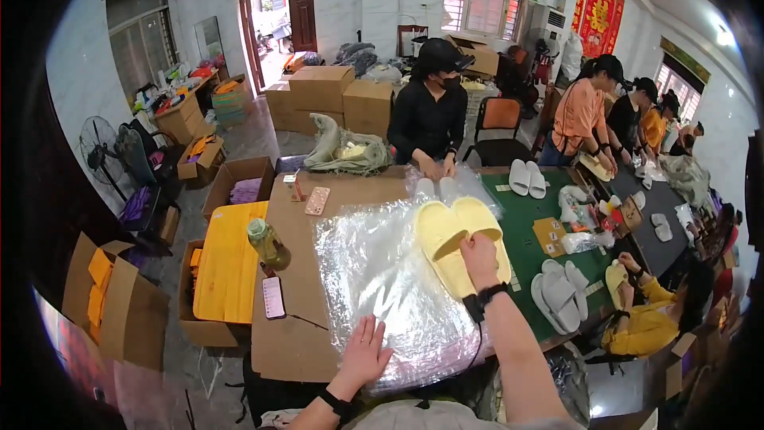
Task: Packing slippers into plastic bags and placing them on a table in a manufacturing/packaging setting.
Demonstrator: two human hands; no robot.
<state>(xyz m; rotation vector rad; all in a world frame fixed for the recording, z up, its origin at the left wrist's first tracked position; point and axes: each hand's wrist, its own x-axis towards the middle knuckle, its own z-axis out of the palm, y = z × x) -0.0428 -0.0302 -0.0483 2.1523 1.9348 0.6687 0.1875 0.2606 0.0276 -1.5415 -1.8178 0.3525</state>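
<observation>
a pair of yellow slippers (458, 240) is gripped by the closed right hand (480, 256) at twelve o'clock over a stack of clear plastic bags (382, 287). the left hand (363, 353), open and flat, is pressed on the bags at six o'clock. bagging appears underway; a bag mouth likely needs opening next.

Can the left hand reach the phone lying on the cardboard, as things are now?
Probably yes: the left hand rests flat on the plastic bags, and the phone lies just to its left with nothing between them.

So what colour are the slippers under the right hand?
Pale yellow slippers, under the right hand; the head view shows them.
</observation>
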